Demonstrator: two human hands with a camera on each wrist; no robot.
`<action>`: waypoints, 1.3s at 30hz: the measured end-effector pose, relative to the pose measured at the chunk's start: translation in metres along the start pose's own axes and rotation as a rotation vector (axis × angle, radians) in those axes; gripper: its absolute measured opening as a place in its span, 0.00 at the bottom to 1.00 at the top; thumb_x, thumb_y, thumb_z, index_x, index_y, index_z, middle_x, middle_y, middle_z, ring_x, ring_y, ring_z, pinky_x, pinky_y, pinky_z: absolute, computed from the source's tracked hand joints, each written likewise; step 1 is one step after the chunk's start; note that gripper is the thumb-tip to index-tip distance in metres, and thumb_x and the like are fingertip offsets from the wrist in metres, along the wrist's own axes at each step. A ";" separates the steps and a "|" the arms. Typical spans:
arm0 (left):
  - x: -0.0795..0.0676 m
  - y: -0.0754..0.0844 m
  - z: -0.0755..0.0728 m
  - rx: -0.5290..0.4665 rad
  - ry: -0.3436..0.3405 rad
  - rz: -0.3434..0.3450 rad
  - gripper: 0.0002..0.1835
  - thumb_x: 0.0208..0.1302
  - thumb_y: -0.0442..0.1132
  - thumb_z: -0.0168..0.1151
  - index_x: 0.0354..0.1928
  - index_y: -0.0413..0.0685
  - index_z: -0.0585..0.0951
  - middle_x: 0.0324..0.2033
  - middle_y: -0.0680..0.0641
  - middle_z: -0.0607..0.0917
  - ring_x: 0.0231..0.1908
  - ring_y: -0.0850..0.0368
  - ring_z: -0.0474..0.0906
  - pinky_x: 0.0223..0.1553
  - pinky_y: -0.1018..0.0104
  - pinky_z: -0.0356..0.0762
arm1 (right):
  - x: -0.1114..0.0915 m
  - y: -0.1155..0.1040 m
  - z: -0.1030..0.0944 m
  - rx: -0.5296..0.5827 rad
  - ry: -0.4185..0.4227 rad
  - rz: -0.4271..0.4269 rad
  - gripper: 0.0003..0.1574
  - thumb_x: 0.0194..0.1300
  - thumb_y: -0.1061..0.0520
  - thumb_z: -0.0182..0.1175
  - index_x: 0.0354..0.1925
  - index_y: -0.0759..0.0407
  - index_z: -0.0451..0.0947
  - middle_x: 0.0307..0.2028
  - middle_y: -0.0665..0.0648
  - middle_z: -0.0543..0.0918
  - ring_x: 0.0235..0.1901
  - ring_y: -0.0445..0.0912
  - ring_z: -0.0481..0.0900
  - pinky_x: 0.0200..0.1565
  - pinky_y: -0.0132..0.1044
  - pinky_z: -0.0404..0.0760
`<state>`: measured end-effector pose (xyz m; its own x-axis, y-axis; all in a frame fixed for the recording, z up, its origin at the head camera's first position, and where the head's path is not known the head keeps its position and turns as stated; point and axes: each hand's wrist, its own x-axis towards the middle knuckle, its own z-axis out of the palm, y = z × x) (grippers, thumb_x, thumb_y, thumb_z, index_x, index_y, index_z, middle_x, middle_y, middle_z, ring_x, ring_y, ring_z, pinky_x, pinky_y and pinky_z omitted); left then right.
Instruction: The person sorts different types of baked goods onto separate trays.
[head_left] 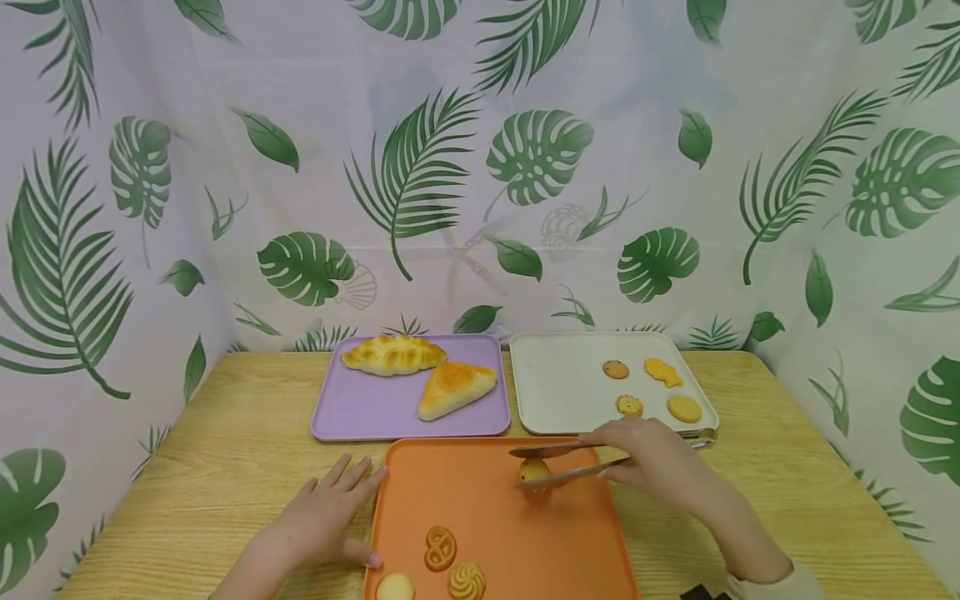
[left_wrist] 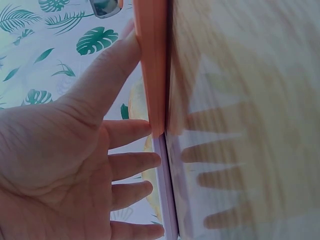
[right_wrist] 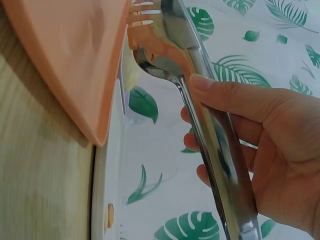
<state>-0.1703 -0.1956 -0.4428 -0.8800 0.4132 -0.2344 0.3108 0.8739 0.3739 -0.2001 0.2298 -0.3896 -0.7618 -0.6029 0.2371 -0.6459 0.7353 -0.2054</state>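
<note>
My right hand (head_left: 660,458) grips metal tongs (head_left: 572,475), thumb on one side and fingers on the other in the right wrist view. Between the tong tips is a small round cookie with dark specks (head_left: 534,469), over the upper right of the orange tray (head_left: 540,542). My left hand (head_left: 318,521) has its fingers spread at the left edge of that tray, with the thumb touching the rim in the left wrist view. A pretzel-shaped cookie (head_left: 440,548), a swirl cookie (head_left: 467,581) and a plain round cookie (head_left: 395,587) lie near the tray's lower left.
Behind, a purple tray (head_left: 360,417) holds a braided bread (head_left: 393,356) and a triangular bread (head_left: 456,390). Beside it, a white tray (head_left: 558,383) carries several cookies, including a fish-shaped one (head_left: 663,372). A leaf-printed cloth (head_left: 450,208) surrounds the wooden table (head_left: 217,450).
</note>
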 end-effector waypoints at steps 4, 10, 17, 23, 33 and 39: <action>0.000 0.001 0.000 -0.001 0.001 0.000 0.60 0.38 0.64 0.73 0.74 0.49 0.60 0.74 0.36 0.58 0.75 0.31 0.45 0.62 0.21 0.51 | -0.003 0.012 -0.003 -0.022 0.052 0.044 0.26 0.51 0.56 0.73 0.51 0.54 0.84 0.45 0.51 0.87 0.46 0.51 0.84 0.48 0.48 0.83; 0.000 0.001 0.000 0.000 -0.001 -0.008 0.60 0.38 0.64 0.73 0.74 0.50 0.59 0.74 0.37 0.58 0.75 0.32 0.44 0.63 0.22 0.51 | -0.005 0.029 -0.007 -0.019 0.117 0.141 0.27 0.52 0.58 0.72 0.53 0.56 0.83 0.48 0.58 0.87 0.47 0.56 0.83 0.47 0.52 0.81; 0.000 0.002 -0.001 -0.005 -0.007 -0.025 0.60 0.38 0.65 0.73 0.75 0.51 0.60 0.75 0.38 0.57 0.75 0.33 0.44 0.64 0.23 0.51 | -0.004 0.048 -0.007 -0.045 0.167 0.236 0.27 0.53 0.58 0.72 0.53 0.58 0.82 0.47 0.60 0.87 0.46 0.59 0.83 0.46 0.55 0.81; 0.000 0.000 -0.001 -0.017 -0.010 -0.012 0.60 0.39 0.65 0.73 0.75 0.50 0.59 0.74 0.37 0.57 0.75 0.32 0.44 0.63 0.22 0.50 | 0.004 0.061 -0.006 -0.034 0.158 0.311 0.26 0.56 0.58 0.70 0.55 0.60 0.81 0.49 0.66 0.85 0.48 0.63 0.82 0.44 0.58 0.81; 0.000 0.000 0.000 -0.013 -0.002 -0.003 0.60 0.39 0.65 0.73 0.74 0.50 0.60 0.74 0.37 0.58 0.75 0.32 0.45 0.63 0.22 0.51 | 0.027 0.079 0.001 -0.022 0.105 0.411 0.29 0.62 0.55 0.66 0.60 0.63 0.76 0.52 0.68 0.83 0.47 0.63 0.82 0.44 0.57 0.81; 0.000 0.000 0.000 -0.003 0.004 0.005 0.60 0.39 0.65 0.72 0.74 0.48 0.60 0.74 0.36 0.58 0.74 0.31 0.46 0.62 0.22 0.52 | 0.040 0.091 0.012 -0.033 0.072 0.451 0.29 0.62 0.54 0.65 0.60 0.64 0.76 0.55 0.70 0.80 0.52 0.65 0.79 0.50 0.60 0.78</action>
<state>-0.1706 -0.1954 -0.4427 -0.8799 0.4162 -0.2294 0.3138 0.8712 0.3775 -0.2897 0.2694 -0.4100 -0.9601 -0.1983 0.1972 -0.2480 0.9295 -0.2728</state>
